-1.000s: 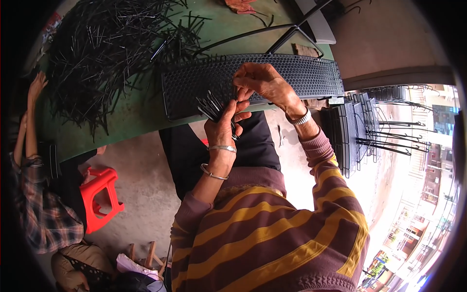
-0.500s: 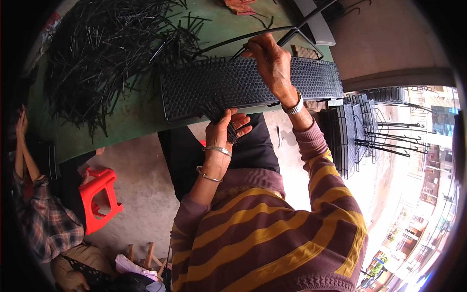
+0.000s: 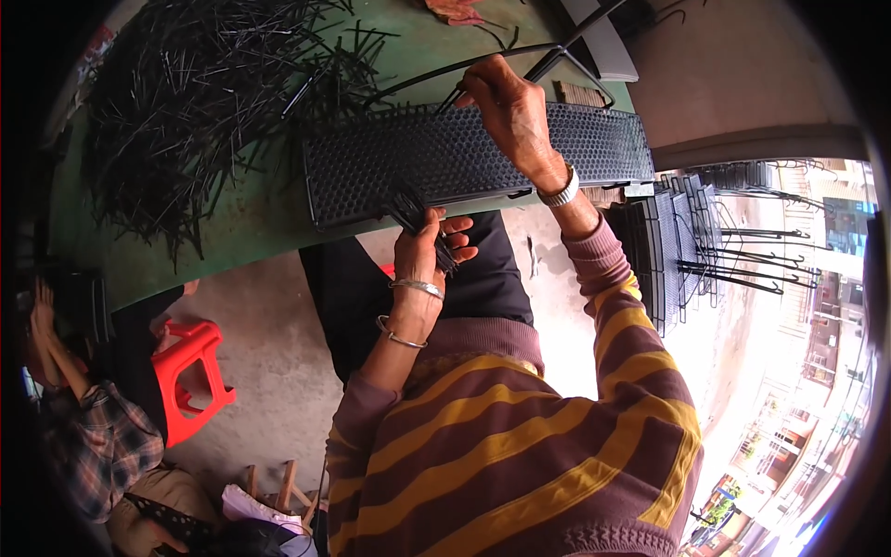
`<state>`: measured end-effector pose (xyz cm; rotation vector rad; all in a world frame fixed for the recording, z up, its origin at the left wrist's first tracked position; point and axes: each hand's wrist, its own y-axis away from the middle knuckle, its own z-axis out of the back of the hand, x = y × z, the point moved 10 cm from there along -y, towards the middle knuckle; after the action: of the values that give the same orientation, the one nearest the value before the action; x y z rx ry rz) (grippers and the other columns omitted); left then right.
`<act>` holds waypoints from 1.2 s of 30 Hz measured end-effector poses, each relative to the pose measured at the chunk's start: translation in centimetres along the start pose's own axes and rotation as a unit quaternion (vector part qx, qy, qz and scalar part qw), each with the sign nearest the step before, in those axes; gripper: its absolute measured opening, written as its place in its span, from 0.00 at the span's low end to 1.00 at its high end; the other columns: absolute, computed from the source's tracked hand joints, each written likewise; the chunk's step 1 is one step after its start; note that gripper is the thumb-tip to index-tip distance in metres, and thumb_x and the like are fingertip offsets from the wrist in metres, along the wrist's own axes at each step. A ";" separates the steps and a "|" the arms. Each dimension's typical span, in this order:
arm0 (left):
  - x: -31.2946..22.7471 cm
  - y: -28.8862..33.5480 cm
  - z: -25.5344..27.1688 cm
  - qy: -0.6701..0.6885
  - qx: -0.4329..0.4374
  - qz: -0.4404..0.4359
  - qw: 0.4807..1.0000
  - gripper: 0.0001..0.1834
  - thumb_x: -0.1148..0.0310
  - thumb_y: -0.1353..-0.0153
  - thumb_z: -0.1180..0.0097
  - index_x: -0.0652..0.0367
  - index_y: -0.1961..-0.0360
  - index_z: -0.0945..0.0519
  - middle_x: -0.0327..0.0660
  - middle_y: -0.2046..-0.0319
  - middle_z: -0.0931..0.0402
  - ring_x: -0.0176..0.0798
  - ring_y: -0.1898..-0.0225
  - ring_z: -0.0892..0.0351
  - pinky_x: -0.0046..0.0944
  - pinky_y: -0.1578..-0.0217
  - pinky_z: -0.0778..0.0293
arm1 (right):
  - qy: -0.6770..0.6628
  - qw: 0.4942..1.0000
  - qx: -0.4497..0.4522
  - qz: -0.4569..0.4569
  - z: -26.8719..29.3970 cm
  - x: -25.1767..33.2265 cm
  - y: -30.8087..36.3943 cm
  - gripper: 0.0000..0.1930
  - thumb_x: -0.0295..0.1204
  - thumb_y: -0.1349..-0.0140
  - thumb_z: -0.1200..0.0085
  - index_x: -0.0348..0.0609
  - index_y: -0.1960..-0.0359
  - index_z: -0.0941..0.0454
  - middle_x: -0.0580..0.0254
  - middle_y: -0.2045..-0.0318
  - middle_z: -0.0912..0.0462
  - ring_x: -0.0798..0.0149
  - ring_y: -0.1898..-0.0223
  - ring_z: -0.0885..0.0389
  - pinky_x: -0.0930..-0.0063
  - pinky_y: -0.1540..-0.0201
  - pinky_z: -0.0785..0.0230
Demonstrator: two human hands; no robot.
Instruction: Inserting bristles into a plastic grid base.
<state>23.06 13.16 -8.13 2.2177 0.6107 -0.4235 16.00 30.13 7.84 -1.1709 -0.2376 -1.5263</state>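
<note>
Black rods (image 3: 585, 32) and heaped strips (image 3: 195, 102) border the mesh panel (image 3: 390, 162); left hand (image 3: 422, 251) clasps a bundle (image 3: 406, 213), right hand (image 3: 515, 116) pinches a strip (image 3: 449, 99).

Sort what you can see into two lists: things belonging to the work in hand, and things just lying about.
Work in hand:
- left hand, holding a bundle of black strips
- right hand, pinching a thin dark piece
- black mesh panel
- strip pile on the green table

Apparently lying about:
- red stool
- reddish crumpled thing
- wooden frame
</note>
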 end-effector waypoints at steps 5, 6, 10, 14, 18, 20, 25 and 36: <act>-0.1 0.2 0.4 0.009 0.000 -0.024 1.000 0.13 0.60 0.33 0.51 0.60 0.60 0.27 0.41 0.74 0.25 0.29 0.80 0.32 0.30 0.80 0.31 | 0.008 1.000 -0.007 -0.011 -0.1 -0.3 0.2 0.03 0.23 0.37 0.50 0.37 0.64 0.26 0.61 0.74 0.18 0.71 0.69 0.16 0.81 0.68 0.27; 0.0 0.2 0.2 0.030 0.012 -0.017 0.999 0.13 0.60 0.33 0.50 0.60 0.62 0.27 0.38 0.76 0.28 0.26 0.82 0.36 0.26 0.83 0.37 | 0.006 1.000 0.009 0.012 -0.5 0.0 0.1 0.03 0.22 0.37 0.50 0.37 0.64 0.26 0.61 0.73 0.18 0.70 0.69 0.16 0.80 0.68 0.27; -0.3 0.7 -0.2 0.033 0.017 -0.019 0.999 0.13 0.59 0.34 0.49 0.59 0.63 0.26 0.34 0.79 0.33 0.24 0.83 0.41 0.24 0.84 0.47 | 0.059 0.988 0.090 0.114 -1.9 1.3 -0.1 0.03 0.21 0.38 0.50 0.37 0.64 0.27 0.59 0.71 0.18 0.67 0.69 0.16 0.78 0.68 0.27; -0.2 0.7 -0.7 0.035 0.031 -0.014 0.999 0.13 0.58 0.34 0.49 0.59 0.62 0.26 0.32 0.80 0.35 0.23 0.84 0.42 0.24 0.84 0.48 | 0.058 0.984 0.105 0.135 -1.6 2.0 -0.1 0.03 0.21 0.38 0.49 0.37 0.63 0.27 0.60 0.72 0.17 0.67 0.69 0.16 0.79 0.68 0.27; -0.1 0.9 -0.9 0.027 0.038 -0.012 0.999 0.13 0.59 0.34 0.50 0.58 0.62 0.27 0.31 0.81 0.35 0.22 0.85 0.43 0.24 0.85 0.49 | -0.016 0.997 0.053 0.060 -0.9 0.6 0.0 0.03 0.22 0.37 0.49 0.37 0.64 0.27 0.62 0.73 0.17 0.69 0.69 0.16 0.79 0.68 0.27; -0.3 1.0 -1.2 0.022 0.036 -0.015 0.999 0.13 0.58 0.34 0.49 0.58 0.61 0.27 0.31 0.81 0.35 0.22 0.85 0.43 0.24 0.85 0.49 | -0.015 0.999 0.010 0.040 -0.4 -0.2 0.3 0.03 0.23 0.37 0.49 0.37 0.64 0.26 0.63 0.72 0.17 0.71 0.69 0.16 0.80 0.69 0.27; -0.9 1.3 -1.2 -0.003 0.022 -0.024 0.999 0.14 0.57 0.35 0.47 0.58 0.60 0.27 0.32 0.82 0.35 0.22 0.85 0.43 0.24 0.85 0.49 | 0.033 0.997 0.008 0.068 -1.1 0.1 0.3 0.03 0.22 0.38 0.49 0.38 0.64 0.26 0.62 0.73 0.18 0.70 0.70 0.16 0.80 0.70 0.27; -0.9 1.1 -0.9 -0.001 0.013 -0.027 1.000 0.16 0.57 0.37 0.44 0.59 0.60 0.26 0.38 0.78 0.26 0.23 0.84 0.41 0.24 0.85 0.48 | 0.063 0.994 -0.053 0.072 -1.1 0.3 1.4 0.03 0.21 0.39 0.49 0.40 0.64 0.26 0.60 0.75 0.19 0.70 0.72 0.17 0.79 0.73 0.28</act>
<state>23.00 12.97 -6.45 2.2299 0.6680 -0.4647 16.60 28.72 6.95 -1.1435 0.0134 -1.4935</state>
